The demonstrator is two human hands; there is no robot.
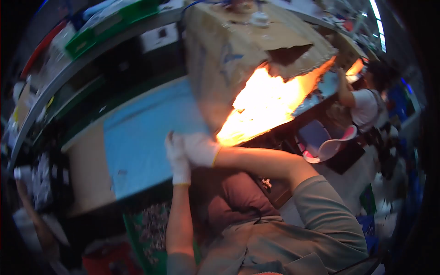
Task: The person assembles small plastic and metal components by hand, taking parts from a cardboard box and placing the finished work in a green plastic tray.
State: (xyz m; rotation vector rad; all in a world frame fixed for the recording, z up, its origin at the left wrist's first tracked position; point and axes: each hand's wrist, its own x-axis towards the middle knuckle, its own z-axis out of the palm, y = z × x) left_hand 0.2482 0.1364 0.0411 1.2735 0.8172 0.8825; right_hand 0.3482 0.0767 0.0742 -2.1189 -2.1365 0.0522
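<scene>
Here | left hand (178, 158) gloved, fingers straight, together | right hand (199, 147) gloved, fingers' spread unclear | both touching over blue mat (137, 133)

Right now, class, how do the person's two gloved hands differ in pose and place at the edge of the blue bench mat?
The left hand in its white glove stands upright, its forearm rising straight from below. The right hand in its white glove lies sideways, its forearm coming in from the right, nearer the torn cardboard box. The two gloves meet by the blue bench mat. Both have yellow cuffs.
</scene>
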